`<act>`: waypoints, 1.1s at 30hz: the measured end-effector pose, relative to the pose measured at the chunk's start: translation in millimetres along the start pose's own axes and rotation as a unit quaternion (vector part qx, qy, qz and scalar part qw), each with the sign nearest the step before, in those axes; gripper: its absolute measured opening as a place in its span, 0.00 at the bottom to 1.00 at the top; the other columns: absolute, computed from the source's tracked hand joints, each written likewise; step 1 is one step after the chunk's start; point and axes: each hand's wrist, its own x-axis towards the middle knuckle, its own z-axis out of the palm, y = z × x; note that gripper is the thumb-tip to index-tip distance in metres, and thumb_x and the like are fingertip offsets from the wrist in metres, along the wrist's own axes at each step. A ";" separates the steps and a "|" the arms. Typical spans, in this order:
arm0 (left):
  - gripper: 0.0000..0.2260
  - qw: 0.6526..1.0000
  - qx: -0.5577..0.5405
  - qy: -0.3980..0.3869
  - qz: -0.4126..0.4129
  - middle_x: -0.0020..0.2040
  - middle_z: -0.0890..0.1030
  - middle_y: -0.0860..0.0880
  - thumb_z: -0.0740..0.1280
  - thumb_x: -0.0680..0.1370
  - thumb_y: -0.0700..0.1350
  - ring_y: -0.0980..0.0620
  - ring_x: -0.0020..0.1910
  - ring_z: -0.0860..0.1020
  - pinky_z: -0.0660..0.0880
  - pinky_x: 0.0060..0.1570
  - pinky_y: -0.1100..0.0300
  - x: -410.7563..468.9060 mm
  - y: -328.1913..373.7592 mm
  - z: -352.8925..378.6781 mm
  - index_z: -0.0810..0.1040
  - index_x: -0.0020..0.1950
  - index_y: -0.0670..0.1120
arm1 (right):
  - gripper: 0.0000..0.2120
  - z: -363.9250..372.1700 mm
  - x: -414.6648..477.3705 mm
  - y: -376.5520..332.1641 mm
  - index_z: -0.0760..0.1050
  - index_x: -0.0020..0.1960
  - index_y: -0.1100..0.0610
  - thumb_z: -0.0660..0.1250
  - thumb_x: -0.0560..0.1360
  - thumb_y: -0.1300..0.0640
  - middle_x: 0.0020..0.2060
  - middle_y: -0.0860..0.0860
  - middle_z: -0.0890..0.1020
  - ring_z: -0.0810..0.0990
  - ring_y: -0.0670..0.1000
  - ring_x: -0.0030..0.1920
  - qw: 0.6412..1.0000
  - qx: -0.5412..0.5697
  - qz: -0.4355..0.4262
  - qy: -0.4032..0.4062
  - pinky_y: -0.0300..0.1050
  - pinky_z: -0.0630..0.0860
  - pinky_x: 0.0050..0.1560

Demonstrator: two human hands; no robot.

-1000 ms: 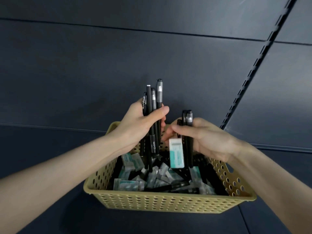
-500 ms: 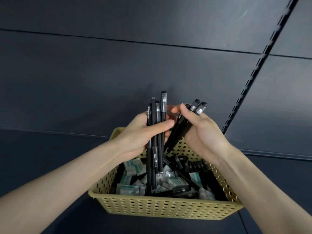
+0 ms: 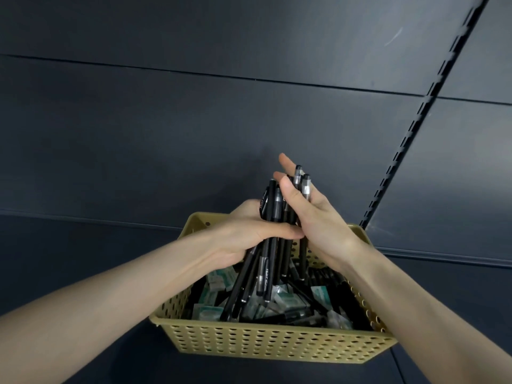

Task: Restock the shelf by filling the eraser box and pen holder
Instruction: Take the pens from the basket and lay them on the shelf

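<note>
A bundle of black pens [image 3: 270,245] stands upright above a perforated yellow basket [image 3: 266,342]. My left hand [image 3: 246,234] is wrapped around the middle of the bundle. My right hand [image 3: 313,217] presses against the bundle's right side, fingers stretched upward along two pens with grey caps [image 3: 302,184]. Inside the basket lie several wrapped erasers [image 3: 210,311] with green-and-white sleeves and more loose black pens [image 3: 299,314]. No eraser box or pen holder shows in this view.
Dark blue shelf panels [image 3: 194,134] fill the background behind the basket. A slotted black upright rail [image 3: 415,120] runs diagonally at the right. The basket rests on a dark shelf surface [image 3: 83,245].
My right hand dropped the eraser it held with its pens, then brought those pens left and pushed them against the left hand's bundle. Both groups now form one bundle.
</note>
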 end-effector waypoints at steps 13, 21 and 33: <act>0.04 0.999 -0.027 0.012 0.014 0.38 0.84 0.50 0.72 0.71 0.37 0.54 0.40 0.83 0.78 0.37 0.64 -4.2 5.8 -4.7 0.81 0.43 0.45 | 0.30 -21.5 -0.8 1.7 0.71 0.66 0.50 0.60 0.70 0.35 0.60 0.49 0.80 0.77 0.48 0.61 0.987 0.081 0.100 -0.100 0.55 0.68 0.68; 0.04 0.986 -0.093 0.108 0.090 0.35 0.80 0.53 0.71 0.72 0.39 0.57 0.37 0.79 0.76 0.38 0.64 4.4 19.0 -2.3 0.80 0.44 0.47 | 0.14 -7.2 -11.2 0.2 0.76 0.57 0.57 0.69 0.72 0.62 0.50 0.59 0.82 0.80 0.59 0.55 0.945 0.058 0.190 -0.261 0.62 0.74 0.59; 0.12 0.973 -0.061 0.102 0.196 0.38 0.80 0.53 0.72 0.69 0.37 0.57 0.39 0.78 0.75 0.45 0.62 9.7 32.1 -5.5 0.79 0.51 0.47 | 0.11 -5.7 -9.8 7.4 0.77 0.48 0.61 0.71 0.70 0.55 0.40 0.56 0.79 0.80 0.53 0.42 0.927 0.056 0.262 -0.263 0.44 0.79 0.45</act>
